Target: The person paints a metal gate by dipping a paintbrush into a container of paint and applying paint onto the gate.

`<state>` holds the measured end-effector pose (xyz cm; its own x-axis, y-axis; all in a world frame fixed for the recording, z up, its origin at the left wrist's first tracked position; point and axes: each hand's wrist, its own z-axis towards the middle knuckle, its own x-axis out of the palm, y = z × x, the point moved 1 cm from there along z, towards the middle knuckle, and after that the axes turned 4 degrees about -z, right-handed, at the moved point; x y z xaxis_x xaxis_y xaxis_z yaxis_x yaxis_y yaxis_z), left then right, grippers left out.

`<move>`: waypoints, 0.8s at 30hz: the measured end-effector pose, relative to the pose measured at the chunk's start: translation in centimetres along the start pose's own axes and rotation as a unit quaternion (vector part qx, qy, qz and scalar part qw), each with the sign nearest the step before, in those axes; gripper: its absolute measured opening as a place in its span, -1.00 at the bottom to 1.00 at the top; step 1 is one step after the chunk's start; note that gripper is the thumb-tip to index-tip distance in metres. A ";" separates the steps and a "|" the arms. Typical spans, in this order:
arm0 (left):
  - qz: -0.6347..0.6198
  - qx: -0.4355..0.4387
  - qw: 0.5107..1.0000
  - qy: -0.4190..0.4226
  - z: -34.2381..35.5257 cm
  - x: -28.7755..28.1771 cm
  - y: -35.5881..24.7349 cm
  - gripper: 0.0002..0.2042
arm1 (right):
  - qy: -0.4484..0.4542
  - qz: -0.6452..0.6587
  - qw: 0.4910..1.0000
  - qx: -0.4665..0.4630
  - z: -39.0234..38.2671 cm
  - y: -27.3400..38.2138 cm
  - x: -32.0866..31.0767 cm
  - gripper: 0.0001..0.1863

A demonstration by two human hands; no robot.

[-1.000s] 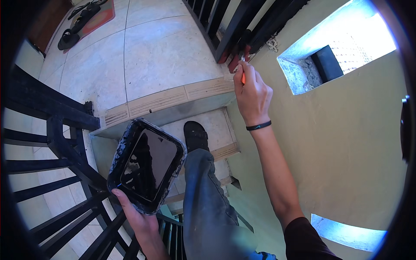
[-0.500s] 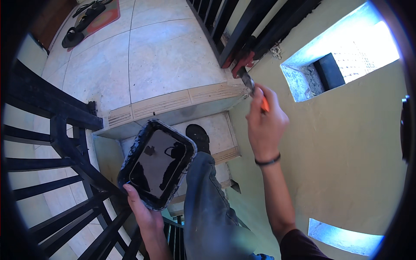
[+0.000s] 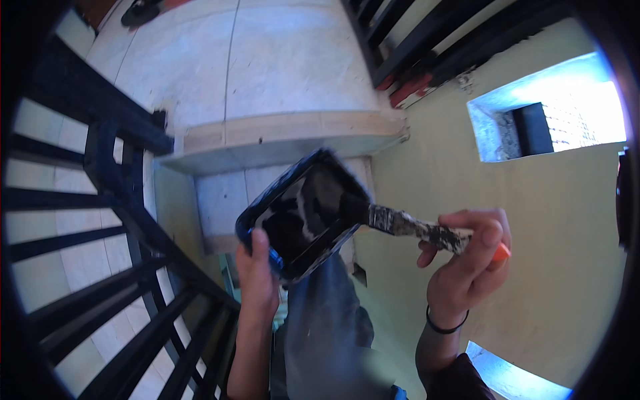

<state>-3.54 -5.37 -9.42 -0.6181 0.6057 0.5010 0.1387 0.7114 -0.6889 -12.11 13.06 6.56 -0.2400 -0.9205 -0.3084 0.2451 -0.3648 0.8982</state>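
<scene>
My left hand point(image 3: 259, 277) grips the lower left edge of a black rectangular paint tray point(image 3: 279, 235), thumb over the rim. Dark, shiny paint point(image 3: 313, 200) lies in the tray and reflects light. My right hand point(image 3: 470, 263), closed around an orange-tipped handle, holds a paint-smeared paintbrush point(image 3: 427, 231). The brush's bristles reach over the tray's right rim into its inside; whether they touch the paint I cannot tell. At the upper right, the foot of a black railing point(image 3: 400, 83) has reddish patches next to the wall.
A black metal banister point(image 3: 143, 233) runs down the left side. Tiled steps point(image 3: 267, 143) lie beneath the tray, with my leg point(image 3: 327, 320) below it. A yellowish wall point(image 3: 427, 173) with a bright opening point(image 3: 580, 113) stands on the right. Dark footwear point(image 3: 140, 13) lies on the upper floor.
My right hand has brought the brush from the railing's foot down to the tray. The tray has moved right and up, and the view has shifted.
</scene>
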 end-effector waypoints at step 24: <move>0.048 0.010 0.999 0.015 1.1 1.0 0.5 -0.44 | 0.102 -0.195 0.974 -0.054 1.0 -2.7 2.2 -0.71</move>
<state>-4.97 -4.85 -9.86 -0.5784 0.6819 0.4477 0.1814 0.6426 -0.7444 -14.22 12.13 3.72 -0.1461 -0.7140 -0.6847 0.2730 -0.6943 0.6659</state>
